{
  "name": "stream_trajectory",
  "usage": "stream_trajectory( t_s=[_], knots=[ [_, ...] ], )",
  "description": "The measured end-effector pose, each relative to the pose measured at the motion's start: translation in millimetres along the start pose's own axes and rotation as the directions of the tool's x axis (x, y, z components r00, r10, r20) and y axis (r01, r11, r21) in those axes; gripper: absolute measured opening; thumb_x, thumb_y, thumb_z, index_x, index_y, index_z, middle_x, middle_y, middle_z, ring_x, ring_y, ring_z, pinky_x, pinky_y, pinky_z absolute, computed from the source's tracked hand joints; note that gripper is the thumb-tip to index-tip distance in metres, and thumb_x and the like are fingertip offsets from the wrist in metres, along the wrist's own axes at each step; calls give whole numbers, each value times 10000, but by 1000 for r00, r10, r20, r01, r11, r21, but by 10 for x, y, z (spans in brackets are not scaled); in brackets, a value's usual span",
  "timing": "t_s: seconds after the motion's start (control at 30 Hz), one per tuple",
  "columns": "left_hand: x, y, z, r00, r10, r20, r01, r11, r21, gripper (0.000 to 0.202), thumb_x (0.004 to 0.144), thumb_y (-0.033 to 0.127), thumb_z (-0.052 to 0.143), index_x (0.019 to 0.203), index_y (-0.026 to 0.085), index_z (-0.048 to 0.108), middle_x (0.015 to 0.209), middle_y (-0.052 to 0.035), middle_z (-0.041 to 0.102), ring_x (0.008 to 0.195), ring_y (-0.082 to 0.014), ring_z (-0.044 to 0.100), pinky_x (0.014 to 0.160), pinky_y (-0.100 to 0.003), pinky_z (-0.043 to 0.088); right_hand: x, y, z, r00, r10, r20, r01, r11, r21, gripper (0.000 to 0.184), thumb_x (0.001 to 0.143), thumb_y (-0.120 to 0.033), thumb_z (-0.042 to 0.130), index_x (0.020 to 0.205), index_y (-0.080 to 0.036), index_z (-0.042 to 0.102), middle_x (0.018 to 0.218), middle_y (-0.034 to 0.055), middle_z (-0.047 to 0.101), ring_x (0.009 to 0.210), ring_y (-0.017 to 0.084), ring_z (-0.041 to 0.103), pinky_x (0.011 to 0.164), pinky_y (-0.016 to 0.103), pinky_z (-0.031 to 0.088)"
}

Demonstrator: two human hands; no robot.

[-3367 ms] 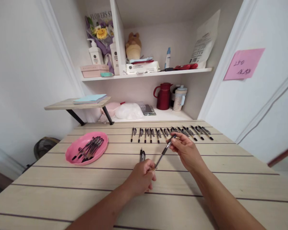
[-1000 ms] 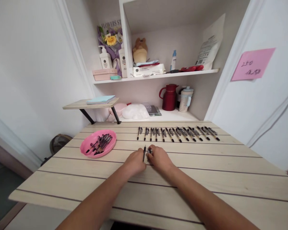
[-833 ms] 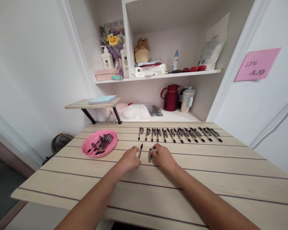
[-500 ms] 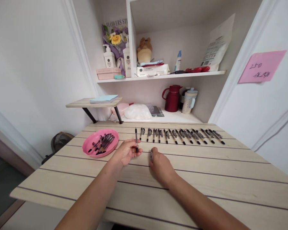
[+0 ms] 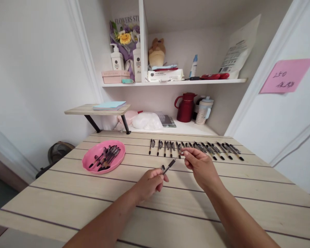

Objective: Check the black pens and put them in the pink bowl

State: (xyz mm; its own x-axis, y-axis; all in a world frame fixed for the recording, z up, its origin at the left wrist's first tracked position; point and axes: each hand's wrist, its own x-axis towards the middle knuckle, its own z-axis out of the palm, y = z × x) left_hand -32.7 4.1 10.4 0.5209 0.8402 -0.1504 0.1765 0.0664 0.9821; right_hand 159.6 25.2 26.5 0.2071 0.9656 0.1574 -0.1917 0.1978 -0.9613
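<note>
My left hand (image 5: pixel 151 182) is closed round a black pen (image 5: pixel 169 166), tilted with its thin tip pointing up and right. A small dark piece that looks like a pen cap (image 5: pixel 163 167) shows beside the pen at the same fingers. My right hand (image 5: pixel 200 167) pinches thumb and forefinger together just beyond the pen tip; something tiny and pale may be between them, too small to name. Behind it, several uncapped pens (image 5: pixel 158 148) lie in a row with dark caps beside them, partly hidden by my right hand. A pink dish (image 5: pixel 86 163) at the left holds several more pens.
The slatted wooden table (image 5: pixel 113 203) carries a small raised shelf (image 5: pixel 77 109) with blue paper (image 5: pixel 110 105) on it. Behind stand a red jug (image 5: pixel 185 107), a pale cup (image 5: pixel 204 112) and a white plastic bag (image 5: pixel 147 121). A cupboard shelf (image 5: pixel 196 82) runs above.
The pen in my left hand has gone from upright to tilted right, and that hand has moved right and nearer. My right hand has risen to the right, to the pen's tip.
</note>
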Motion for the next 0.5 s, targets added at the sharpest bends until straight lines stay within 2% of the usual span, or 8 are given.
stream_trajectory(
  t_s=[0.2,0.5],
  knots=[
    [13,5,-8,1000,0,26,0,1000,-3,223,798,305,399,824,138,544,503,51,408,458,-57,315,472,-186,224,-64,89,1,997,17,79,-15,1000,-20,261,646,-374,661,804,-168,633,694,11,582,435,51,401,388,204,244],
    [8,-10,-7,1000,1,28,-2,1000,18,223,802,297,399,834,134,547,523,45,416,489,-63,319,493,-187,239,-65,81,9,996,39,79,-38,999,-15,293,633,-406,667,788,-161,623,677,15,595,419,50,381,377,204,224]
  ],
)
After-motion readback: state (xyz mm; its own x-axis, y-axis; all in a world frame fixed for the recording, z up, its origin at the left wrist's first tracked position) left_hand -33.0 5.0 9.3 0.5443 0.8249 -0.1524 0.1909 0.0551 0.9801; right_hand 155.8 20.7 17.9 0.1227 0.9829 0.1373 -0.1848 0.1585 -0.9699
